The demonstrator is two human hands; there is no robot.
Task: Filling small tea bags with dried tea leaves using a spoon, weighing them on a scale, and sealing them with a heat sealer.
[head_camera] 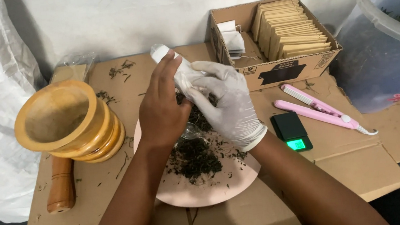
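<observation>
Left hand (163, 108), bare, and gloved right hand (230, 102): both closed on a small white filter bag (177, 68), above the pink plate (207, 194) mid-worktop. Bag probably light, limp, tear-prone; best pinched near its open rim. Dried leaf (194, 159) heaped on plate.

A mortar (68, 121) and pestle (61, 185) block the plate's (207, 194) left. A box (270, 38) stands behind. Bare cardboard (354, 161) lies open front right.

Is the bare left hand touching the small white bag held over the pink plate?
Touching. The head view shows the left hand with fingertips pressed on the white bag, no gap between them.
</observation>
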